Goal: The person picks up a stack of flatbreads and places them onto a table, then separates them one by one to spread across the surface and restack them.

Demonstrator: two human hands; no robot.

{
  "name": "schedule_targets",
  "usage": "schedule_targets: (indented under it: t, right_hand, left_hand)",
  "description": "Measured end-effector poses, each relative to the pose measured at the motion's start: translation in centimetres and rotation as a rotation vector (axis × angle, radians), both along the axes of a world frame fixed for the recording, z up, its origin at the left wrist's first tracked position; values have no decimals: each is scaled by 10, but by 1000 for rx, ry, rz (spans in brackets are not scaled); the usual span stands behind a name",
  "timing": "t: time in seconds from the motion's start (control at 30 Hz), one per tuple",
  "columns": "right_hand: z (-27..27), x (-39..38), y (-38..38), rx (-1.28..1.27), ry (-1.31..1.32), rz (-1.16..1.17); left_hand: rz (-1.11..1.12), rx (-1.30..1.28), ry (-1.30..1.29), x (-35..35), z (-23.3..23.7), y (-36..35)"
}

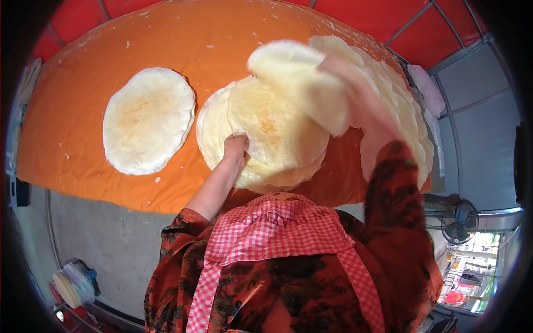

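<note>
Left hand [236, 147] is pressing on the flatbread stack [272, 139] near the orange worktop's [72, 139] front edge. Its fingers are curled and I can't tell the grip. Right hand [355, 94], blurred, is clamping a lifted flatbread [294, 77] just above the stack. A single flatbread [149, 119] is lying apart on the left.

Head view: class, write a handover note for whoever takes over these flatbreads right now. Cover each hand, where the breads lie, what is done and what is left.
Left hand: rests on the near-left edge of the stack of flatbreads; grip unclear.
Right hand: holds the lifted flatbread above the stack, motion-blurred.
Single flatbread: lies alone, left on the orange cloth.
Row of flatbreads: overlapping, along the right.
Done: those lie flat.
Left: the lifted flatbread is not yet set down.
</note>
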State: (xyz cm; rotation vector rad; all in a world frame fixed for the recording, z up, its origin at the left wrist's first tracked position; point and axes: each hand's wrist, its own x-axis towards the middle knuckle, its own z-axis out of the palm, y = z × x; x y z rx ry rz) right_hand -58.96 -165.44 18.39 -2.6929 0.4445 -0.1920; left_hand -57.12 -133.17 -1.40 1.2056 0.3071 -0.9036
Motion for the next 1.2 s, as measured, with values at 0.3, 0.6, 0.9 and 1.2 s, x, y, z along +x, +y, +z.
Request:
schedule_targets:
  t: [0.3, 0.6, 0.9, 1.2]
  right_hand:
    - [65, -22, 111, -285, 101, -110]
    - [-156, -50, 209, -377, -50, 166]
    - [-148, -62, 213, -177, -101, 190]
    - [-107, -43, 125, 229, 21, 28]
  left_hand:
    - [16, -139, 21, -5, 28, 9]
    - [-79, -142, 18, -8, 24, 20]
    - [-61, -212, 65, -3, 24, 11]
    - [-167, -349, 22, -10, 68, 9]
